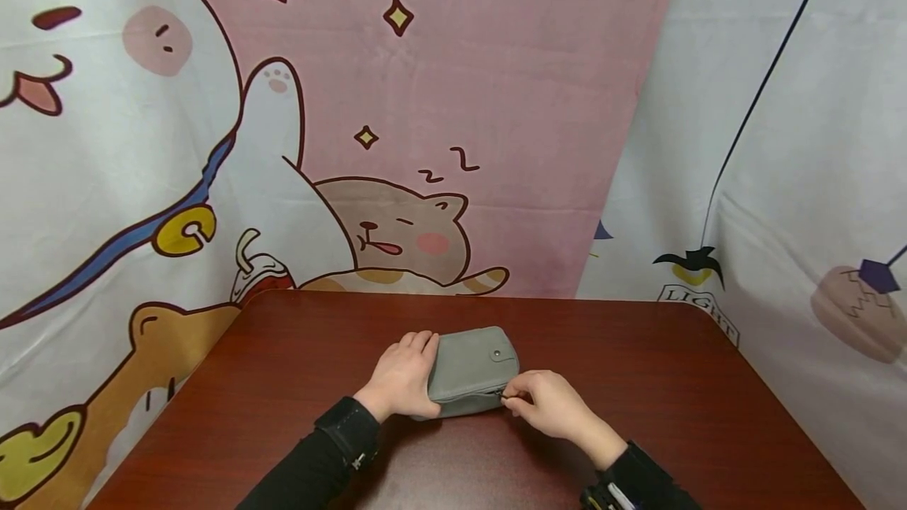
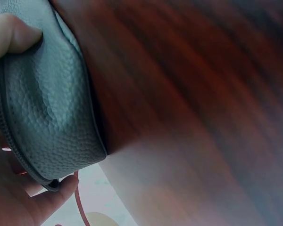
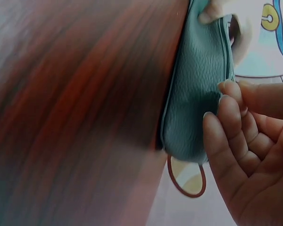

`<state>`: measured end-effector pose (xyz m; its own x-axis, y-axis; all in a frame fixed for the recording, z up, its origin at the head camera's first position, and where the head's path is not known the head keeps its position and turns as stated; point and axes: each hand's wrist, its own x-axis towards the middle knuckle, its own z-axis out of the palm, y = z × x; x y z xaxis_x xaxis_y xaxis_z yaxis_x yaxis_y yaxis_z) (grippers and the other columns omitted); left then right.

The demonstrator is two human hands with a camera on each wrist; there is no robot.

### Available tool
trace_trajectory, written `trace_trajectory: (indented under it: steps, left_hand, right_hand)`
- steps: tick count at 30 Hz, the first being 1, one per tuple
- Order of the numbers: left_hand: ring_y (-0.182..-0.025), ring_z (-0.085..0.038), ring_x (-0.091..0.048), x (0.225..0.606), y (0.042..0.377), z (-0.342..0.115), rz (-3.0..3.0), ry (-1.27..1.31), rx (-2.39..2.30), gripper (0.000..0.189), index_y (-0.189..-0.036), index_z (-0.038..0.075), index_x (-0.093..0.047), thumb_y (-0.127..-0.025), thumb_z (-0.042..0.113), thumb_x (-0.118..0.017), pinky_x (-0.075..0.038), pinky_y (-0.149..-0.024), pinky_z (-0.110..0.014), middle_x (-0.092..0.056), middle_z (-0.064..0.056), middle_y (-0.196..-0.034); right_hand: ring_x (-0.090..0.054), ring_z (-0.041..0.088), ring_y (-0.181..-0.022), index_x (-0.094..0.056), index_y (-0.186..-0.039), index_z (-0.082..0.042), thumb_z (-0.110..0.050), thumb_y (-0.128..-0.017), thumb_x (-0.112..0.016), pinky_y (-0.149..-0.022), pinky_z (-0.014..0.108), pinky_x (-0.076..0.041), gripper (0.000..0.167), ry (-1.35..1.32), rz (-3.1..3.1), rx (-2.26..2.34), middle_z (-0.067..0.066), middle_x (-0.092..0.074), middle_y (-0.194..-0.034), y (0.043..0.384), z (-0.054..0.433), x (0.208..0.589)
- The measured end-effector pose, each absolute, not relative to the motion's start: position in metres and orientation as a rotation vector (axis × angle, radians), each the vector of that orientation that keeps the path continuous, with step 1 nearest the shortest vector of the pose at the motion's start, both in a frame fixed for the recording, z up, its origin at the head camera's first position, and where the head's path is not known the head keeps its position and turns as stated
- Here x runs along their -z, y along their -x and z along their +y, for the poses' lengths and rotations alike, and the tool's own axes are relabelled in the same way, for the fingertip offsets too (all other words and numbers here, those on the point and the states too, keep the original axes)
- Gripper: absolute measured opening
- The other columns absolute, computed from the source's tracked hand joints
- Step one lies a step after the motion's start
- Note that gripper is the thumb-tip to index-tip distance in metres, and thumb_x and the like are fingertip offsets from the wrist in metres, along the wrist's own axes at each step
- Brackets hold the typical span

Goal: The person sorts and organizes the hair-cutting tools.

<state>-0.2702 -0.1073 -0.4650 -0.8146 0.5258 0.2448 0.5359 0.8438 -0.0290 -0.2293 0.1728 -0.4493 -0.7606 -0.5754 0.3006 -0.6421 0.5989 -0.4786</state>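
A grey-green pebbled pouch with a snap tab on its top lies on the table. My left hand grips its left end, the thumb pressing into the near side, as the left wrist view also shows. Along the upper edge of that side runs a dark zipper. At the near right corner my right hand pinches the zipper pull between thumb and index finger. The right wrist view shows the fingertips right at the zipper edge, with the pull hidden behind them; the other fingers curl below.
The reddish-brown wooden table reaches back to a hanging cloth printed with cartoon animals. A paler cloth hangs along the right side. Dark sleeves cover both forearms.
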Motion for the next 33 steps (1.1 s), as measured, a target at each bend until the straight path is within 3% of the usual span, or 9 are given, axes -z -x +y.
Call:
trace_trajectory:
  steps: [17,33]
  left_hand:
    - [-0.123,-0.032,-0.049,0.466,0.27,-0.107,-2.758,0.811,0.022,0.112,-0.143,-0.004,-0.044,-0.055,0.055,-0.08,-0.047,-0.094,-0.043,-0.051,-0.019,-0.138]
    - [-0.123,-0.031,-0.048,0.465,0.27,-0.107,-2.769,0.804,0.039,0.114,-0.143,-0.004,-0.045,-0.055,0.059,-0.08,-0.047,-0.095,-0.043,-0.051,-0.018,-0.137]
  right_hand:
    - [-0.056,-0.004,-0.065,-0.076,-0.085,-0.015,-0.013,-0.09,-0.072,-0.061,0.024,-0.048,0.006,-1.056,-2.727,-0.876,-0.018,-0.063,-0.071,0.224,0.134,0.449]
    - [-0.061,0.001,-0.072,-0.078,-0.087,-0.015,-0.018,-0.085,-0.078,-0.063,0.023,-0.05,0.004,-1.07,-2.741,-0.691,-0.011,-0.069,-0.079,0.22,0.106,0.45]
